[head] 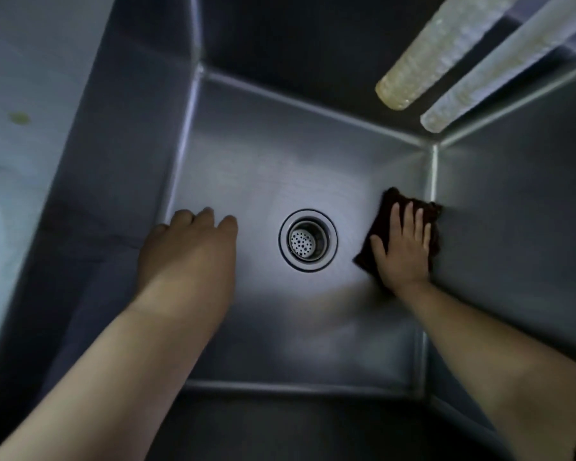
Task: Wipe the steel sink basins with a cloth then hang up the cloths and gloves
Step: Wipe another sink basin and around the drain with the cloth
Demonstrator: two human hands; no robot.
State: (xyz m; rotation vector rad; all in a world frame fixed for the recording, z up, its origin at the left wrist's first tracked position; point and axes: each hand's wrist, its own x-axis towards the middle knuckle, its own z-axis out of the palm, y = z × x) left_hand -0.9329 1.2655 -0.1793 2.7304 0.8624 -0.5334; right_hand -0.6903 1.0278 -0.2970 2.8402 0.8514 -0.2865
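I look straight down into a deep steel sink basin (263, 168) with a round drain strainer (308, 240) in its floor. A dark brown cloth (393, 199) lies flat on the floor at the basin's right side, against the right wall. My right hand (403, 247) presses on it with straight, spread fingers. My left hand (188, 247) hovers over the left side of the floor, left of the drain, fingers loosely curled, holding nothing. No gloves are in view.
Two pale, translucent tubes (423, 58) reach down into the basin from the upper right. A light countertop or second surface (17, 128) lies beyond the left wall, with a small yellowish spot on it.
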